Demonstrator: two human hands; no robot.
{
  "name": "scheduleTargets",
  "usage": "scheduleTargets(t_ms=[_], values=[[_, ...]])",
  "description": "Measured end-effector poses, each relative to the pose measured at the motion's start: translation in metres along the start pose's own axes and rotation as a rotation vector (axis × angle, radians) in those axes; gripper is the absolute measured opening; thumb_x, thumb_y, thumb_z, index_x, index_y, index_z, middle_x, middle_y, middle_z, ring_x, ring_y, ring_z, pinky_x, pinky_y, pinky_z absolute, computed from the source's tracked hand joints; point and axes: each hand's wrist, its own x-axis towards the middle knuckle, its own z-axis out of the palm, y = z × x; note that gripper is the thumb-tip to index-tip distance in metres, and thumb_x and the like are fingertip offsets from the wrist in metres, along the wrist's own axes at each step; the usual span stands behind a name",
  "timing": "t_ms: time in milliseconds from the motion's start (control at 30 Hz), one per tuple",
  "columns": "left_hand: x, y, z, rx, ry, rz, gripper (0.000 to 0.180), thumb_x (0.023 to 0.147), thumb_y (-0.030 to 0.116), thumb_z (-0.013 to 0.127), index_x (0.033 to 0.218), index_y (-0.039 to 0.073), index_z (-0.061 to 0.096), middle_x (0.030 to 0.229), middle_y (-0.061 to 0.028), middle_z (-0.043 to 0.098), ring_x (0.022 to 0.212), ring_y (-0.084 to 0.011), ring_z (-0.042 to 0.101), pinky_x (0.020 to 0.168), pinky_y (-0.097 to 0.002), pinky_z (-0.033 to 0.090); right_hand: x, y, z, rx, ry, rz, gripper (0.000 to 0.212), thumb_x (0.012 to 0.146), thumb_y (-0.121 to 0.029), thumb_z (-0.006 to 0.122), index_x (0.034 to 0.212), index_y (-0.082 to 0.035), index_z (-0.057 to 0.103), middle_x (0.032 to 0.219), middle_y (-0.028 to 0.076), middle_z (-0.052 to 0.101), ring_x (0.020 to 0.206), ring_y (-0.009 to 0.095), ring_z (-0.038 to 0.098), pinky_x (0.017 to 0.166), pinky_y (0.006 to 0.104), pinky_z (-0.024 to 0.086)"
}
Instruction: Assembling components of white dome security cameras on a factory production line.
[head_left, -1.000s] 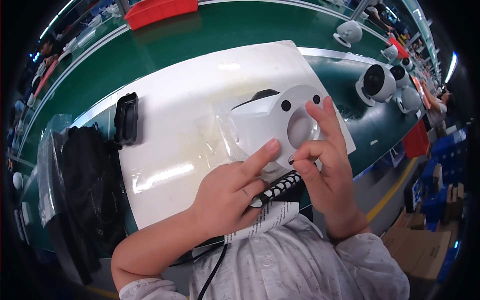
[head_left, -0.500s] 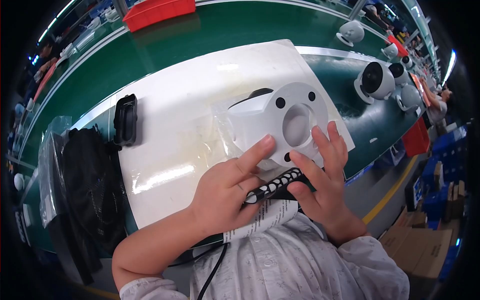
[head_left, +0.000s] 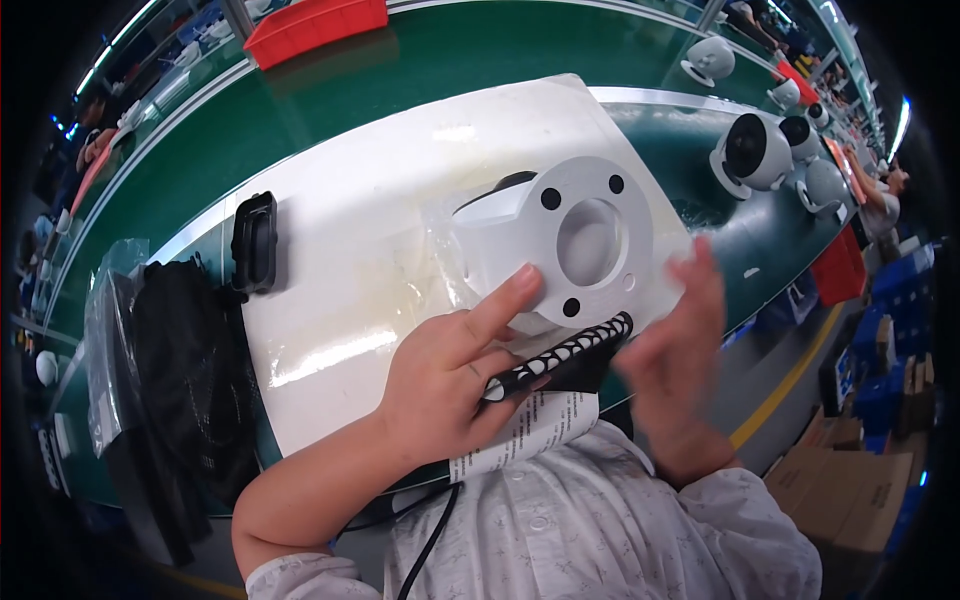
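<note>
A white device with a round ring-shaped base (head_left: 643,215) lies tilted on the white board, its base facing up. Three black round pads (head_left: 616,184) sit on the ring; a bare round recess shows at its lower right. My left hand (head_left: 440,375) rests its index finger on the ring's edge. Its other fingers grip a black strip with white holes (head_left: 560,358), apparently an adhesive-pad sheet, just below the ring. My right hand (head_left: 675,350) is raised right of the device, smeared by motion, so whether it holds anything cannot be made out.
The white board (head_left: 350,210) lies on a green bench. A black plastic tray (head_left: 254,242) and a black mesh bag (head_left: 190,360) are at the left. A red bin (head_left: 315,30) stands at the back. Several white round devices (head_left: 757,152) stand at the right. A printed white sheet (head_left: 530,435) lies near my body.
My right hand has drawn away from the ring to the right, uncovering the recess and the far end of the black strip. My left hand stays on the strip and ring.
</note>
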Motion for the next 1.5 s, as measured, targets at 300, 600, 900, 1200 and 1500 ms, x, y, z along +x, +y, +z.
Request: scheduleTargets(t_ms=[300, 600, 900, 1200, 1500], values=[[0.003, 0.001, -0.001, 0.035, -0.056, 0.037, 0.017, 0.055, 0.000, 0.069, 0.059, -0.001, 0.053, 0.128, -0.0269, 0.036, 0.068, -0.0222, 0.059, 0.062, -0.0303, 0.048, 0.018, 0.013, -0.010, 0.217, -0.078, 0.380, 0.007, 0.075, -0.008, 0.060, 0.081, -0.005, 0.060, 0.122, 0.015, 0.048, 0.124, 0.032, 0.030, 0.099, 0.0390, 0.023], [0.002, 0.001, 0.000, 0.063, -0.071, 0.049, 0.016, 0.056, 0.000, 0.070, 0.061, -0.001, 0.054, 0.130, -0.0268, 0.033, 0.068, -0.0225, 0.059, 0.064, -0.0311, 0.048, -0.001, 0.009, -0.013, -0.311, -0.125, 0.053, 0.028, 0.076, -0.012, 0.058, 0.103, -0.006, 0.058, 0.122, 0.014, 0.045, 0.115, 0.028, 0.039, 0.096, 0.0328, 0.023], [-0.004, -0.007, -0.001, -0.054, -0.009, 0.099, 0.017, 0.059, 0.008, 0.065, 0.073, 0.002, 0.058, 0.125, -0.0207, 0.043, 0.077, -0.0292, 0.059, 0.065, -0.0337, 0.048, 0.040, 0.024, -0.009, 0.909, -0.168, 0.734, 0.025, 0.083, -0.006, 0.052, 0.107, 0.001, 0.047, 0.097, 0.006, 0.054, 0.090, 0.010, 0.051, 0.082, 0.0239, 0.040], [-0.006, -0.012, 0.002, -0.301, -0.098, -0.225, 0.020, 0.067, 0.009, 0.067, 0.081, 0.000, 0.057, 0.123, -0.0134, 0.047, 0.083, -0.0250, 0.058, 0.069, -0.0326, 0.048, 0.175, 0.153, 0.063, -0.482, -0.062, -0.178, 0.014, 0.075, -0.005, 0.055, 0.089, -0.005, 0.056, 0.083, 0.011, 0.052, 0.078, 0.028, 0.054, 0.070, 0.0349, 0.046], [-0.004, -0.015, -0.003, -0.383, -0.163, -0.322, 0.014, 0.067, 0.002, 0.068, 0.072, -0.002, 0.056, 0.119, -0.0157, 0.050, 0.085, -0.0209, 0.059, 0.074, -0.0295, 0.048, 0.211, 0.258, 0.152, -0.769, -0.257, -0.225, 0.013, 0.080, -0.013, 0.048, 0.079, -0.005, 0.058, 0.083, 0.010, 0.056, 0.087, 0.026, 0.054, 0.071, 0.0376, 0.046]])
